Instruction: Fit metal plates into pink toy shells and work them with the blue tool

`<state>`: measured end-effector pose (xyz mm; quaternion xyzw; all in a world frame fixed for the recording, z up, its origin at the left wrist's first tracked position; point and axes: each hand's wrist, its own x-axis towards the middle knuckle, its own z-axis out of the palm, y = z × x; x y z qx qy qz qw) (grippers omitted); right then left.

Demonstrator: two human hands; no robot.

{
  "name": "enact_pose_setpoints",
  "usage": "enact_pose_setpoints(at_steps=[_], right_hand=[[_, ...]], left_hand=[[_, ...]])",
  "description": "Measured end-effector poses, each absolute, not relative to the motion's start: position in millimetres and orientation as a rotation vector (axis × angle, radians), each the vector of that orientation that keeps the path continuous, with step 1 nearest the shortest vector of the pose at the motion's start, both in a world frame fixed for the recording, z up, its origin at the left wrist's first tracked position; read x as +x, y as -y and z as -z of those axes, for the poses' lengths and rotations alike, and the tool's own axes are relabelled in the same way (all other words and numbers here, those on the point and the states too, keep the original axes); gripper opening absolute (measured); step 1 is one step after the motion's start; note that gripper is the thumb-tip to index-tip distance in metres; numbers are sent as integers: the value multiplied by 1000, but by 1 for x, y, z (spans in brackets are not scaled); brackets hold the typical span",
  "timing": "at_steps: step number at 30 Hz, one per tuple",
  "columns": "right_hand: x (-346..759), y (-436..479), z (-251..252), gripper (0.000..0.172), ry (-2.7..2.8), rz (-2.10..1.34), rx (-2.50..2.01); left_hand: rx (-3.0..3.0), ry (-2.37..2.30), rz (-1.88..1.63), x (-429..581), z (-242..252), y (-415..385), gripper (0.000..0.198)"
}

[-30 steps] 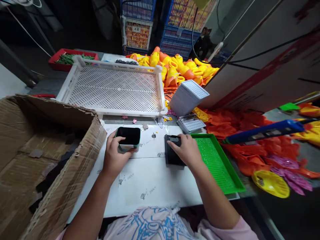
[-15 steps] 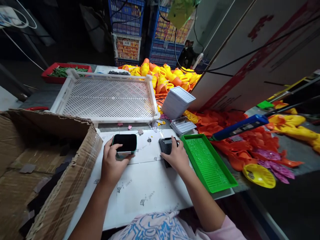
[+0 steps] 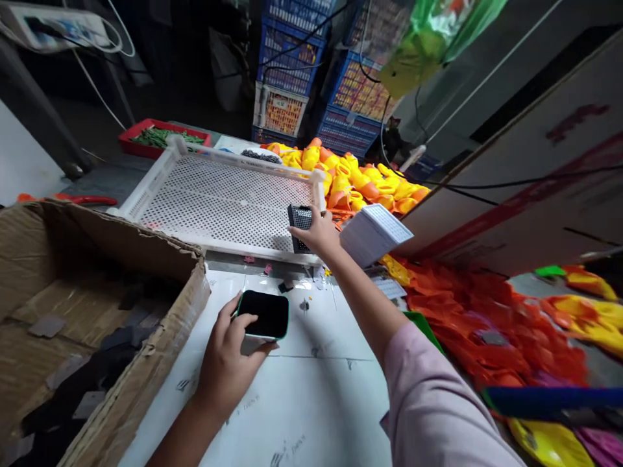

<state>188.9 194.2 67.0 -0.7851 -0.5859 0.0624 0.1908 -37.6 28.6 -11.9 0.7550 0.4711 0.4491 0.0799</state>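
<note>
My left hand (image 3: pixel 238 353) grips a small rounded box (image 3: pixel 265 316) with a dark inside and a green rim, low over the white work surface (image 3: pixel 272 415). The thumb is along its near side and a finger reaches over the rim. My right hand (image 3: pixel 318 232) holds a black perforated block (image 3: pixel 300 227) by its right side, over the near right corner of the white mesh tray (image 3: pixel 228 194). Whether the block touches the tray I cannot tell. A small dark metallic piece (image 3: pixel 304 305) lies on the white surface, right of the box.
A cardboard box (image 3: pixel 180 324) stands at the left. Right of the mesh tray is a stack of white grid plates (image 3: pixel 372 235). Yellow pieces (image 3: pixel 350 175) are heaped behind, orange-red ones (image 3: pixel 467 318) at right. My right arm partly hides a green tray (image 3: pixel 424 327).
My right hand has lifted the black block from the white surface and carried it forward and left to the mesh tray. My left hand keeps the small box. The view has shifted.
</note>
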Motion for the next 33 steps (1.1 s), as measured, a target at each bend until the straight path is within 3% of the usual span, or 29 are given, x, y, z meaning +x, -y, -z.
enact_pose_setpoints(at_steps=[9, 17, 21, 25, 29, 33], right_hand=[[184, -232, -7, 80, 1700, -29, -2451], [177, -210, -11, 76, 1616, -82, -2435], [177, -126, -3, 63, 1663, -17, -2151], [187, 14, 44, 54, 1802, 12, -1832], [203, 127, 93, 41, 1758, 268, -1820], [209, 164, 109, 41, 1730, 434, -1884]], left_hand=[[2236, -1406, -1314, -34, 10, -22, 27], [2198, -1513, -1429, -44, 32, -46, 35], [2160, -1570, -1628, -42, 23, -65, 36], [2208, -1402, -1722, -23, -3, -99, 40], [2128, -1456, -1535, 9, -23, -160, 49], [2058, -1541, -1367, 41, -22, -209, 46]])
